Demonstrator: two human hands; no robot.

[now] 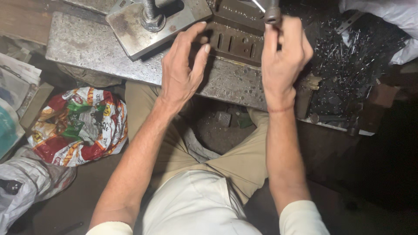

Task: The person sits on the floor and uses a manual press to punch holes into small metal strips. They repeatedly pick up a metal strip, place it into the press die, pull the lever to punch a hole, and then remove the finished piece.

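Seated press work, feeding step: the right hand (284,56) clenches the press handle (272,12) while the left hand (183,69), fingers released, rests beside the slotted die block (233,41); the next move likely calls for aligned stock.

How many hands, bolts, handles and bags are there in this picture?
Hands: 2, the left hand open on the slotted metal block, the right hand gripping the metal handle
Big bolts: 1
Metal handles: 1
Colourful printed bags: 1
Total: 5
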